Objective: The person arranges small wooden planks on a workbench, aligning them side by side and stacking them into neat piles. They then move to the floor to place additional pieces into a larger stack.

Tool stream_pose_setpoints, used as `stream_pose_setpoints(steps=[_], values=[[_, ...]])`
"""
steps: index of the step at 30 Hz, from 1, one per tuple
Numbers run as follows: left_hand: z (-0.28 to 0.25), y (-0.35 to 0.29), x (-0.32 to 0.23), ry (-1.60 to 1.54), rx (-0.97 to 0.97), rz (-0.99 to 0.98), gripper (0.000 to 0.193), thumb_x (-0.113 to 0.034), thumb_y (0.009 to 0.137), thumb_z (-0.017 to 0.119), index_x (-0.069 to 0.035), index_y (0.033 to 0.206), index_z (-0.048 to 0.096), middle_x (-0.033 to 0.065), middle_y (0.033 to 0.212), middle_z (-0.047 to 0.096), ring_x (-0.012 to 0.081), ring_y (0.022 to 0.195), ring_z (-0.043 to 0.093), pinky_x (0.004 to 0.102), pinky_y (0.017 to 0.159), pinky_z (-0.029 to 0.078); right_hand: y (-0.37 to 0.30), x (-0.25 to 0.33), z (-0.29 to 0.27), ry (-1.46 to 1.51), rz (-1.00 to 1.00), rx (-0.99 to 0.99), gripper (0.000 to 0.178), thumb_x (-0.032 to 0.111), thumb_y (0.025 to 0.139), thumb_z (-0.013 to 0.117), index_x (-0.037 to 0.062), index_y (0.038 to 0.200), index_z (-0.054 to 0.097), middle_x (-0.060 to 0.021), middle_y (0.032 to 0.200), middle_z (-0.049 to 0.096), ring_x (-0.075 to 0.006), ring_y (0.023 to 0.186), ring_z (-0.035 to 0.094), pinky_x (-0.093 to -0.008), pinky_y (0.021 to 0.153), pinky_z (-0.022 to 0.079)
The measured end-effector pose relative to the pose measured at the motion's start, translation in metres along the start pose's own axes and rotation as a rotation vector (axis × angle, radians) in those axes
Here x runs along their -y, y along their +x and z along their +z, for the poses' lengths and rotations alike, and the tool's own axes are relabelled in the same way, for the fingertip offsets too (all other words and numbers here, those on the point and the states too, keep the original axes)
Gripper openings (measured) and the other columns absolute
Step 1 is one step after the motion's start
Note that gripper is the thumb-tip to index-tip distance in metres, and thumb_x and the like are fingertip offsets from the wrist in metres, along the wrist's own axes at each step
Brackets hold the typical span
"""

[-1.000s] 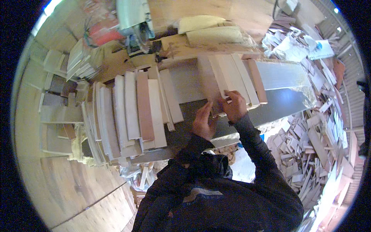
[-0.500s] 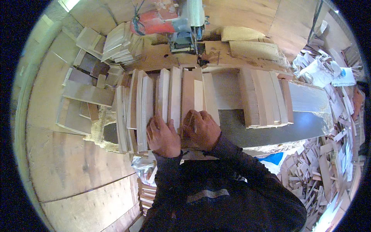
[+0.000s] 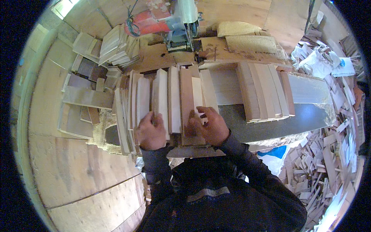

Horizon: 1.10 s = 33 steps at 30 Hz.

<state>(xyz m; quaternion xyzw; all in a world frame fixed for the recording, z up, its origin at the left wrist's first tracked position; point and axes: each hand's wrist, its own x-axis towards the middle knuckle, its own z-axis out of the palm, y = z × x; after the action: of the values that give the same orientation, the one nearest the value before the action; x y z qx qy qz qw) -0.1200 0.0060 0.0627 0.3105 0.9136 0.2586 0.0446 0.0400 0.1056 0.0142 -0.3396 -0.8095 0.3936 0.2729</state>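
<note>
My left hand (image 3: pixel 152 132), slightly blurred, is over the near ends of two pale wooden strips (image 3: pixel 143 94), its thumb and forefinger apart. To its right stands a pale board on edge (image 3: pixel 175 100). My right hand (image 3: pixel 211 127) hovers at the near part of a reddish-brown board (image 3: pixel 187 91) and a light strip (image 3: pixel 198 92). Its thumb and forefinger are spread, with nothing clearly gripped between them; the other fingertips are partly hidden. Farther left, several thin boards (image 3: pixel 121 116) lean side by side.
A row of wooden boards (image 3: pixel 262 91) sits on the dark panel (image 3: pixel 270 125) at the right. A red-and-grey machine (image 3: pixel 154 21) stands at the back. Stacked wood pieces (image 3: pixel 118 44) lie back left; a heap of offcuts (image 3: pixel 313 170) fills the right side.
My left hand has shifted left and my right hand slightly right, so they are farther apart. The strips near my left hand have spread, with gaps between them. The whole view has shifted slightly.
</note>
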Motion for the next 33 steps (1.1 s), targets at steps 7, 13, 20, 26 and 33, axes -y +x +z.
stream_pose_setpoints(steps=[7, 13, 20, 26, 33], values=[[-0.04, -0.005, 0.003, -1.033, 0.312, 0.025, 0.042, -0.02, 0.092, 0.054, 0.003, 0.127, 0.048, 0.0095, 0.119, 0.057, 0.0148, 0.106, 0.053, 0.0284, 0.095, 0.04, 0.005, 0.022, -0.028, 0.846, 0.242, 0.139, 0.045, 0.023, 0.089, 0.061, -0.0027, 0.122, 0.046, -0.0146, 0.114, 0.057, -0.019, 0.094, 0.06, -0.0296, 0.075, 0.051], [0.014, -0.018, -0.046, -1.213, 0.784, 0.131, 0.052, -0.021, 0.09, 0.056, 0.0, 0.135, 0.038, 0.0097, 0.126, 0.051, 0.0169, 0.113, 0.049, 0.0302, 0.098, 0.038, 0.003, 0.031, -0.062, 0.671, 0.071, 0.107, 0.052, 0.021, 0.088, 0.062, -0.0028, 0.129, 0.039, -0.0121, 0.114, 0.056, -0.019, 0.103, 0.056, -0.0311, 0.085, 0.047], [0.061, -0.04, -0.095, -1.294, 0.876, 0.068, 0.049, -0.017, 0.091, 0.055, 0.001, 0.134, 0.039, 0.0093, 0.121, 0.053, 0.0149, 0.107, 0.053, 0.0283, 0.088, 0.045, -0.025, -0.004, -0.095, 0.649, 0.157, -0.056, 0.067, 0.008, 0.082, 0.067, 0.0058, 0.138, 0.032, -0.0132, 0.119, 0.053, -0.0211, 0.106, 0.055, -0.0342, 0.091, 0.045], [0.092, -0.067, -0.122, -1.258, 0.783, 0.137, 0.047, -0.012, 0.088, 0.06, 0.004, 0.129, 0.041, 0.0102, 0.119, 0.053, 0.0178, 0.1, 0.057, 0.0272, 0.086, 0.046, -0.048, -0.024, -0.123, 0.244, 0.18, -0.091, 0.071, 0.011, 0.081, 0.068, 0.0037, 0.139, 0.028, -0.0178, 0.122, 0.051, -0.0253, 0.106, 0.056, -0.0369, 0.082, 0.051], [0.127, -0.08, -0.15, -1.315, 0.86, 0.25, 0.043, -0.017, 0.087, 0.062, 0.001, 0.123, 0.045, 0.0138, 0.124, 0.051, 0.0213, 0.119, 0.046, 0.0327, 0.101, 0.034, -0.059, -0.044, -0.138, 0.21, 0.279, -0.218, 0.058, 0.009, 0.081, 0.065, 0.0044, 0.131, 0.037, -0.0142, 0.102, 0.061, -0.0176, 0.083, 0.062, -0.0305, 0.066, 0.054]])
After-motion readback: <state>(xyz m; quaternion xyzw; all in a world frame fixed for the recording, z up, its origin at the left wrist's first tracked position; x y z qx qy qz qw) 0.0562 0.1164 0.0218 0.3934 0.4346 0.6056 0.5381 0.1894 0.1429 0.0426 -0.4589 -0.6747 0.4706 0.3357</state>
